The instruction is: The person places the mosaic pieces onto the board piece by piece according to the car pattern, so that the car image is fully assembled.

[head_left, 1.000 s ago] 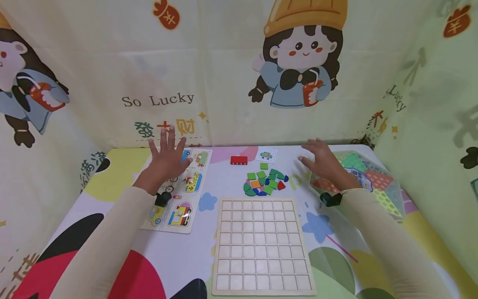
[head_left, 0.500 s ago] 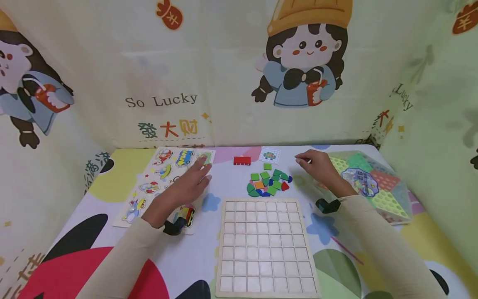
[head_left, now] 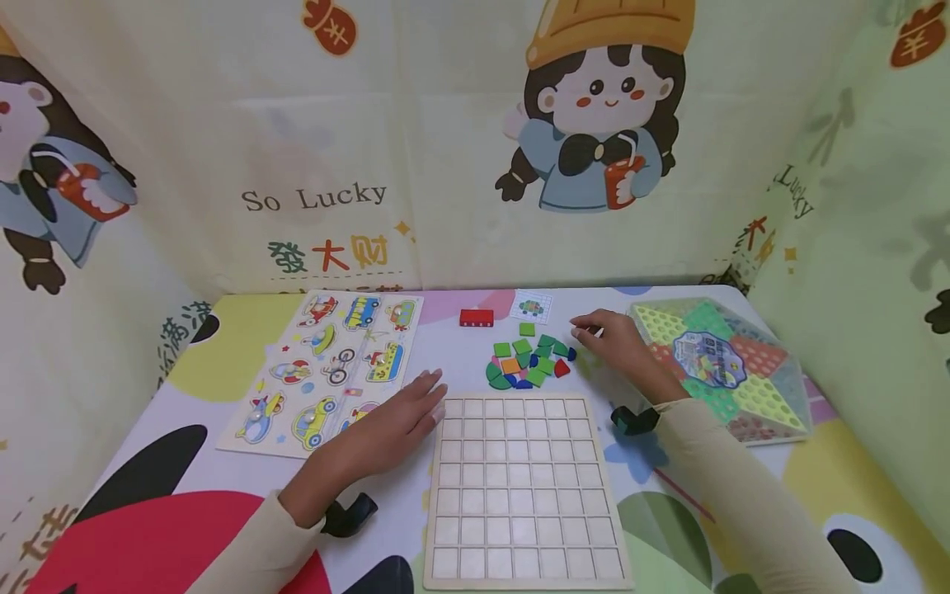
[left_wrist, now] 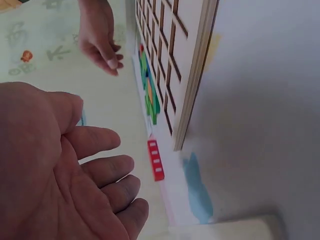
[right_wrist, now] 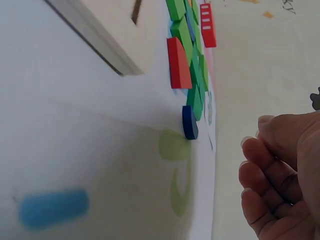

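Note:
My left hand, its fingers extended and relaxed, hovers by the far left corner of a wooden grid board with square cells. In the left wrist view its palm holds nothing. Beyond the board lies a loose cluster of flat geometric pieces, mostly green, with an orange square and a red triangular piece. My right hand is just right of this cluster, fingers loosely curled and holding nothing. The right wrist view has a dark blue rounded piece as the one nearest to it.
A peg puzzle board with vehicle pictures lies at the left. Behind the cluster are a red block and a small pattern card. A clear plastic box with patterned sheets stands at the right. A printed curtain closes off the back.
My left hand has come down and rightward from over the peg puzzle to the grid board's corner. My right hand has moved left from the plastic box towards the pieces, its fingers curling loosely.

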`<state>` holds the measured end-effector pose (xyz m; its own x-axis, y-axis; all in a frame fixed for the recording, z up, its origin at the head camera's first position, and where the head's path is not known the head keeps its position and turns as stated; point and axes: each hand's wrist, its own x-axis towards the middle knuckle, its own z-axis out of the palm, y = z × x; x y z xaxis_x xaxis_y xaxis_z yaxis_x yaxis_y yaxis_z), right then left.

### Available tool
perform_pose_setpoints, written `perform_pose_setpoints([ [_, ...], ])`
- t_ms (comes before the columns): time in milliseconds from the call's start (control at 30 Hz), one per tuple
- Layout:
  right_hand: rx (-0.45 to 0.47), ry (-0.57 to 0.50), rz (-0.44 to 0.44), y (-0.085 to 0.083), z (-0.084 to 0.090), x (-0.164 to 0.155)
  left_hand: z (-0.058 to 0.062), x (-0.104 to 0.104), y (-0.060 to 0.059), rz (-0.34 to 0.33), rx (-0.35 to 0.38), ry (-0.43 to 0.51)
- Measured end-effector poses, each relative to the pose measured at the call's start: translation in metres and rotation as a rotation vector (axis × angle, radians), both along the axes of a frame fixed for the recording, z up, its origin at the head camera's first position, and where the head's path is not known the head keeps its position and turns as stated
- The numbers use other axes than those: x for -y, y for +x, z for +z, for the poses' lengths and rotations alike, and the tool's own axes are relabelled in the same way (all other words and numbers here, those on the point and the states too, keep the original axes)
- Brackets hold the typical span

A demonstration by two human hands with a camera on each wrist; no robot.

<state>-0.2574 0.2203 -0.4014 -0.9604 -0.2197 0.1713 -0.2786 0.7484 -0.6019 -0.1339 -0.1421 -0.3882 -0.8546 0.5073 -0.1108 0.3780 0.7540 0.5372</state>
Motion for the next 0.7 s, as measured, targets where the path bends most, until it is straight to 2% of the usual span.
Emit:
perform_pose_setpoints([
  [133, 0.011, -0.002, 0.02, 0.001, -0.003, 0.003, -0.003, -0.004, 0.009, -0.035, -0.004, -0.033],
  [267, 0.079, -0.005, -0.007, 0.002, -0.004, 0.008, -0.012, -0.006, 0.015, -0.089, 0.001, -0.082],
  [400, 0.159, 0.001, -0.016, 0.004, -0.002, 0.014, -0.02, -0.005, 0.023, -0.139, 0.041, -0.136],
  [533, 0.185, 0.004, -0.016, 0.005, -0.004, 0.016, -0.02, -0.003, 0.03, -0.203, 0.058, -0.158],
  [700, 0.188, -0.017, -0.026, 0.004, -0.012, 0.015, -0.018, -0.002, 0.038, -0.269, 0.03, -0.166],
])
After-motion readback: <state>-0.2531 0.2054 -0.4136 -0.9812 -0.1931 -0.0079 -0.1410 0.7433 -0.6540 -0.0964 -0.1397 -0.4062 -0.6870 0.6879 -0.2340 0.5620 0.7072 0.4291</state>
